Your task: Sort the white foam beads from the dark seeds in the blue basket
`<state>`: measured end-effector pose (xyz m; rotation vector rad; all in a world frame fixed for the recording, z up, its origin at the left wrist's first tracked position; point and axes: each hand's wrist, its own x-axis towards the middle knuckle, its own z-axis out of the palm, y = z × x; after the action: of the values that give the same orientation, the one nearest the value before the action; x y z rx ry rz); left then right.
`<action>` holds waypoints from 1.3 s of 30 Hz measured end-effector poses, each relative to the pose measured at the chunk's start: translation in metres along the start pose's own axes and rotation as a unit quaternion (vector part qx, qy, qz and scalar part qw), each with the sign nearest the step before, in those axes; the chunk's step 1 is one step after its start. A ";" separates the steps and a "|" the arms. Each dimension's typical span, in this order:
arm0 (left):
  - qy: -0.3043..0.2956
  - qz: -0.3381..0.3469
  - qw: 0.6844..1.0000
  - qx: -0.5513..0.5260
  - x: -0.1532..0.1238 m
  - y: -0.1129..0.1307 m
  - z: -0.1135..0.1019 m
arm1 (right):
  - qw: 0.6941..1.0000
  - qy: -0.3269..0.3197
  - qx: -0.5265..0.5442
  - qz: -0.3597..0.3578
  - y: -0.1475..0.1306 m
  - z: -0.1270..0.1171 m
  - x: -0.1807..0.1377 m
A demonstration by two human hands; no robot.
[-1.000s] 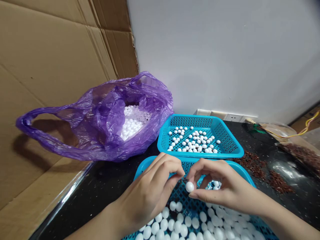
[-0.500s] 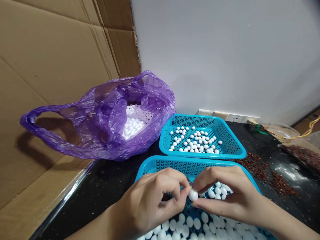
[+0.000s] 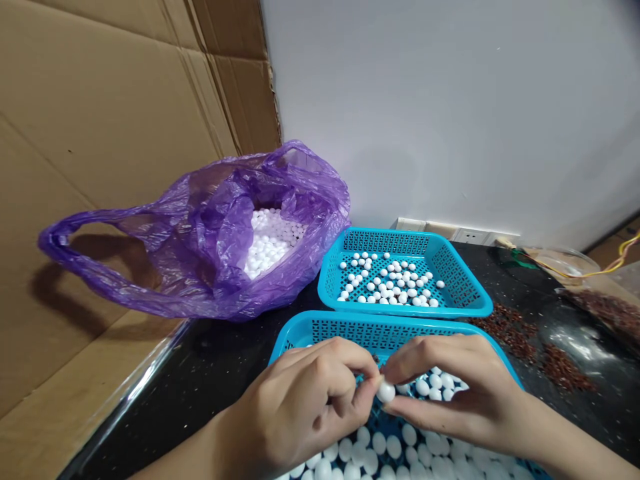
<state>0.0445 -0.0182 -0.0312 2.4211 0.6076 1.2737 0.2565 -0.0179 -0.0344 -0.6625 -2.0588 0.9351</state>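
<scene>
Above the near blue basket [image 3: 350, 317], my right hand [image 3: 465, 390] pinches a glossy white ball [image 3: 386, 392] between thumb and forefinger. My left hand [image 3: 305, 393] is closed, its thumb and forefinger pressed together against the ball's left side. Whatever may be between those left fingertips is too small or hidden to make out. Under both hands lie many loose white balls [image 3: 394, 447], heaped toward the basket's front. The hands cover part of the basket's middle.
Behind stands a second blue basket [image 3: 470, 293] holding smaller white balls. An open purple plastic bag [image 3: 215, 227] with white balls leans by cardboard [image 3: 100, 100] at left. Reddish-brown bits [image 3: 565, 367] lie on the black countertop [image 3: 215, 373] at right, near wall sockets [image 3: 470, 236].
Very little differs. The fingers of my left hand have shifted slightly at the ball, and the ball remains in my right hand.
</scene>
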 end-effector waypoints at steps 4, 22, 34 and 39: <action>-0.001 -0.002 1.000 0.001 0.000 0.000 -0.001 | 1.000 0.001 0.001 -0.003 0.000 0.001 0.000; -0.034 0.006 0.999 0.037 -0.003 -0.001 -0.003 | 0.999 0.006 -0.028 -0.022 0.000 0.003 -0.001; 0.033 -0.005 0.999 -0.020 0.000 -0.003 0.001 | 0.999 0.023 0.020 -0.022 0.000 -0.001 0.003; 0.040 -0.003 0.999 -0.010 0.002 -0.006 -0.002 | 0.987 0.001 0.150 0.063 0.001 -0.007 0.004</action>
<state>0.0424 -0.0119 -0.0320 2.3599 0.6202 1.3727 0.2605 -0.0120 -0.0302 -0.6350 -1.8389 1.2865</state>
